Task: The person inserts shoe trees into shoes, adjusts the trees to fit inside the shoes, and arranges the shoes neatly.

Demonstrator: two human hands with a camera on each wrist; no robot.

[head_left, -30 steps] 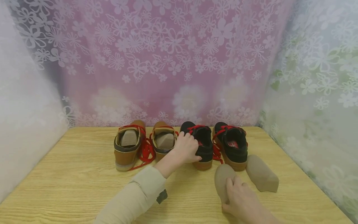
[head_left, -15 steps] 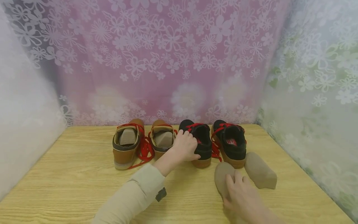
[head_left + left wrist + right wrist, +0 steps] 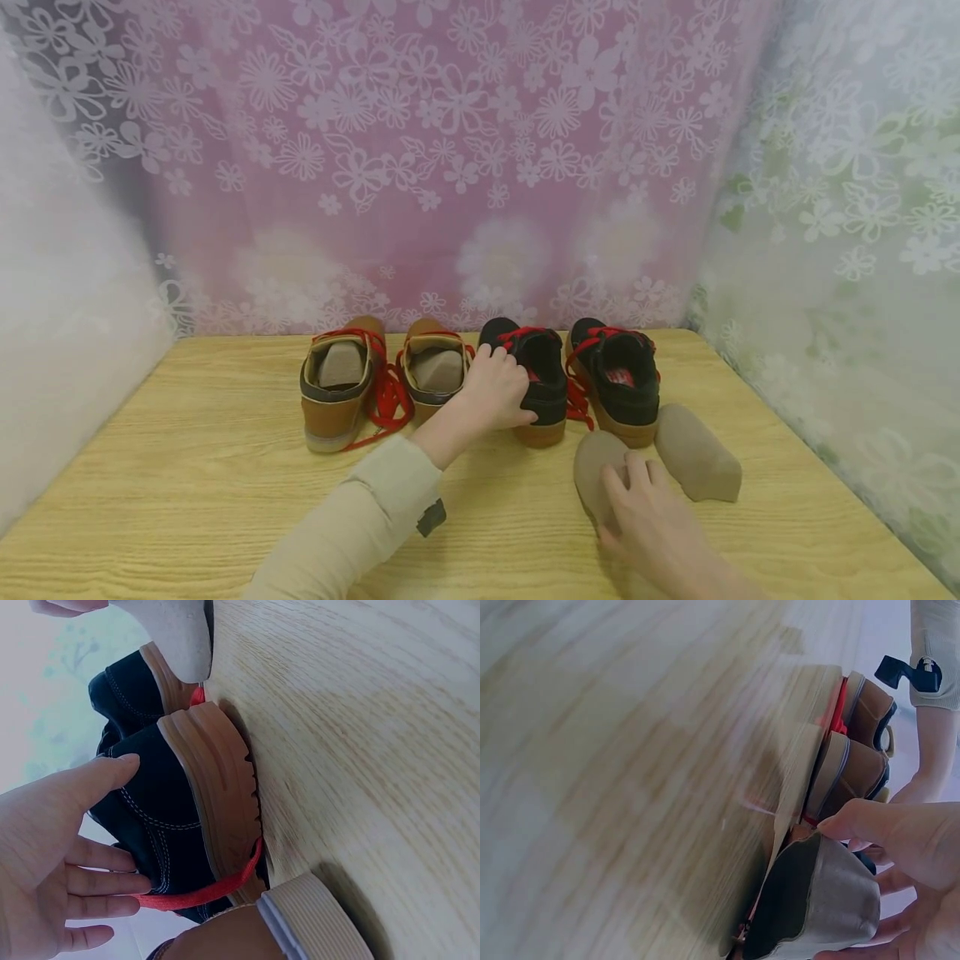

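My left hand [image 3: 495, 387] rests at the left of two black shoes. In the left wrist view its thumb touches that black shoe's heel [image 3: 161, 776], and the fingers lie nearly straight along its side. My right hand [image 3: 652, 508] grips a beige moulded shoe insert [image 3: 596, 471], rounded end toward the shoes. The right wrist view shows the insert's hollow side [image 3: 787, 889], thumb at the rim and fingers underneath. Beside it, a second beige insert [image 3: 697, 462] lies on the table next to the right black shoe [image 3: 633, 400]. Both black shoes have red laces.
Two brown shoes with red laces stand to the left, the outer brown shoe [image 3: 327, 421] and the inner brown shoe [image 3: 414, 408], each with a beige insert inside. Loose red laces [image 3: 390, 400] lie between them. A pink floral curtain [image 3: 375, 167] hangs behind the wooden table [image 3: 187, 467].
The head view has tilted slightly, so everything sits a little higher in it. Both hands keep nearly the same places, the right one still holding the insert.
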